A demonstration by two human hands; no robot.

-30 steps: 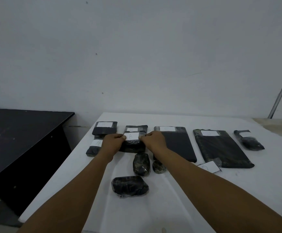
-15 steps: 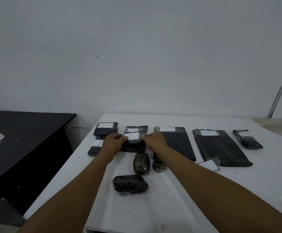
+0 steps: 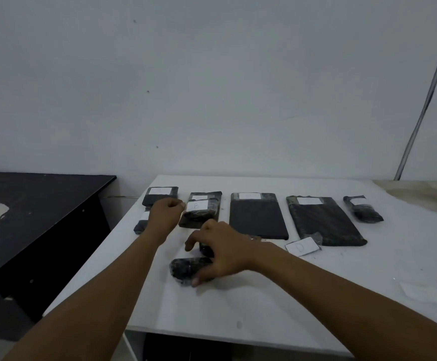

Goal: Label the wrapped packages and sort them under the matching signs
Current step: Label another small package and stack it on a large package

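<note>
Two hands were out over the white table (image 3: 316,295): left hand (image 3: 165,214) curled closed beside the "B"-labelled pkg (image 3: 199,213), holding nothing visible; right hand (image 3: 222,250) spread open, fingers resting on an unlabelled pkg (image 3: 186,268). Five labelled pkgs sat in the back row, w/ one loose "D" label (image 3: 302,246) lying near the front.

The surface (image 3: 290,295) is white; the wrapped packages (image 3: 257,216) are black, glossy (one (image 3: 324,220) faintly streaked with a greenish sheen), each bearing a white label (image 3: 198,205). A white card (image 3: 302,246) lies loose. The neighbouring desk (image 3: 37,204) is black, speckled white.
</note>
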